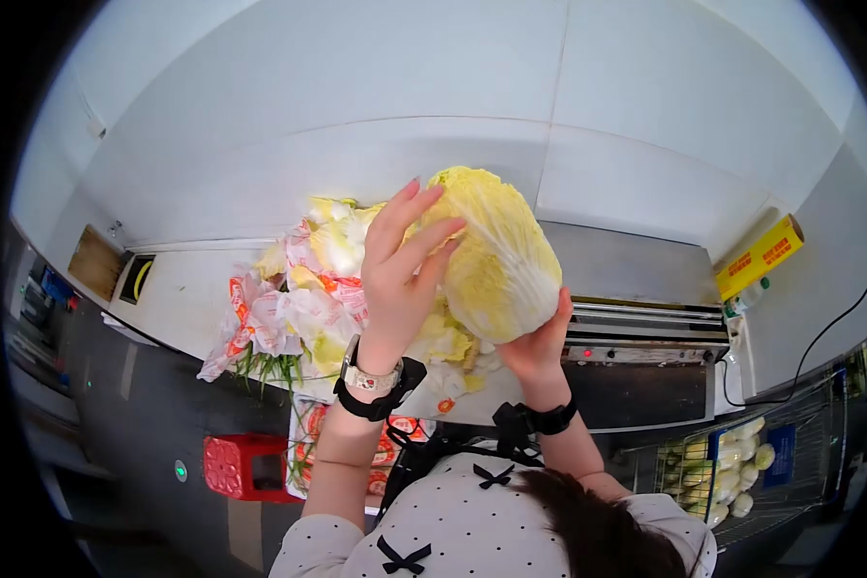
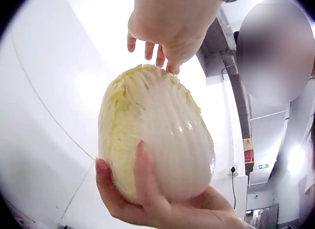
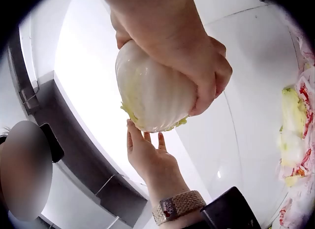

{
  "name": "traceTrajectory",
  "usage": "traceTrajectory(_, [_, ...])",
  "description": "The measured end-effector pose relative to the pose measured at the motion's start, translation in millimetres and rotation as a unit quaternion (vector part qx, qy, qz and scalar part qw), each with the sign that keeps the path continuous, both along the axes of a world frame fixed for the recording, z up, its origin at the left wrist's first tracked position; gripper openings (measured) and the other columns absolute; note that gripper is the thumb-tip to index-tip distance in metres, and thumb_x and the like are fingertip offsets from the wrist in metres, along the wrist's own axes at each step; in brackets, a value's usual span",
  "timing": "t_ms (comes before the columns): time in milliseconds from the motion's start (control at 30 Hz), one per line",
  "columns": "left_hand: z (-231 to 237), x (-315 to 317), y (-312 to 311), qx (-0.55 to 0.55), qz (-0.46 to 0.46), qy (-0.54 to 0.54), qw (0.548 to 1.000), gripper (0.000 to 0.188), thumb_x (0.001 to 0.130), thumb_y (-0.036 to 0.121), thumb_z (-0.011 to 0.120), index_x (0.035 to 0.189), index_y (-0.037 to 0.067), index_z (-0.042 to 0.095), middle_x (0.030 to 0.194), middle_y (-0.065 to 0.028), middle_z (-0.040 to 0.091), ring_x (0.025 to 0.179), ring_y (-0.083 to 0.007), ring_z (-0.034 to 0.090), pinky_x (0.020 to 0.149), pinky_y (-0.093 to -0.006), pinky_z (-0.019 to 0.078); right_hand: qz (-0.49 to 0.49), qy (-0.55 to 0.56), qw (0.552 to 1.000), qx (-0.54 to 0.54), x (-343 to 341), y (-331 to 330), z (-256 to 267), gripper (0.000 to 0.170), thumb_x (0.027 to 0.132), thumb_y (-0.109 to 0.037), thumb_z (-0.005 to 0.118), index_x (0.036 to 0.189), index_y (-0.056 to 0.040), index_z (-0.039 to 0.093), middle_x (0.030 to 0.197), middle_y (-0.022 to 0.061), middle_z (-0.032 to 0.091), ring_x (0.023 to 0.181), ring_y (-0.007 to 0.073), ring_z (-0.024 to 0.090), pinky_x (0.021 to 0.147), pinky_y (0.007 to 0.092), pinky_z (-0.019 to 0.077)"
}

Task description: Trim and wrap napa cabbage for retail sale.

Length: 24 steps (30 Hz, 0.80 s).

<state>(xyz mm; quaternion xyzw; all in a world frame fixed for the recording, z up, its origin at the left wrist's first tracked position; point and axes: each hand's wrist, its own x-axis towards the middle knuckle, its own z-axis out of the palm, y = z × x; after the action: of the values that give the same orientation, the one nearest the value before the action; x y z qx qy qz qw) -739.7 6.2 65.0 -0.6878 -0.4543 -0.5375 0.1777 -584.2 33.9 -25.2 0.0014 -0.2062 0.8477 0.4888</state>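
Observation:
A napa cabbage (image 1: 501, 255) with pale yellow leaves is held up over the counter. My right hand (image 1: 538, 345) grips its white base from below; in the left wrist view the right hand's fingers (image 2: 142, 170) curl round the cabbage (image 2: 170, 135). My left hand (image 1: 400, 275) is raised at the leafy end with its fingers spread. In the right wrist view the left hand (image 3: 152, 157) has its fingertips at the leafy edge of the cabbage (image 3: 152, 93), while the right hand (image 3: 197, 66) clasps the other end.
Loose cabbage leaves (image 1: 342, 241) and printed plastic bags (image 1: 303, 313) lie on the counter at the left. A wrapping machine (image 1: 645, 337) and a yellow box (image 1: 761, 258) stand at the right. Below are a red stool (image 1: 236, 467) and a cart (image 1: 790, 482) holding vegetables.

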Motion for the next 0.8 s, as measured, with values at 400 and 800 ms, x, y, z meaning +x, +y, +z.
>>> traceTrajectory(400, [-24.0, -0.6, -19.7, -0.056, -0.082, -0.277, 0.956, 0.008, 0.091, 0.005, 0.042, 0.096, 0.002, 0.047, 0.069, -0.01, 0.063, 0.077, -0.0178, 0.062, 0.077, -0.0317, 0.0465, 0.064, 0.025, 0.996, -0.051, 12.0, -3.3, -21.2, 0.076, 0.077, -0.064, 0.048, 0.136, -0.0191, 0.031, 0.139, 0.0068, 0.034, 0.126, 0.0279, 0.035, 0.101, 0.0493, 0.0291])
traceTrajectory(800, [-60.0, -44.6, 0.3, -0.258, -0.011, -0.371, 0.892, 0.088, 0.073, 0.01, 0.067, 0.141, 0.006, 0.011, 0.142, -0.0238, 0.02, 0.133, -0.0327, 0.02, 0.106, -0.0419, 0.0225, 0.16, 0.088, 0.977, -0.109, 11.8, -6.9, -28.4, 0.078, 0.075, -0.068, 0.047, 0.138, -0.0237, 0.029, 0.142, 0.0052, 0.029, 0.129, 0.0286, 0.03, 0.101, 0.0539, 0.0251])
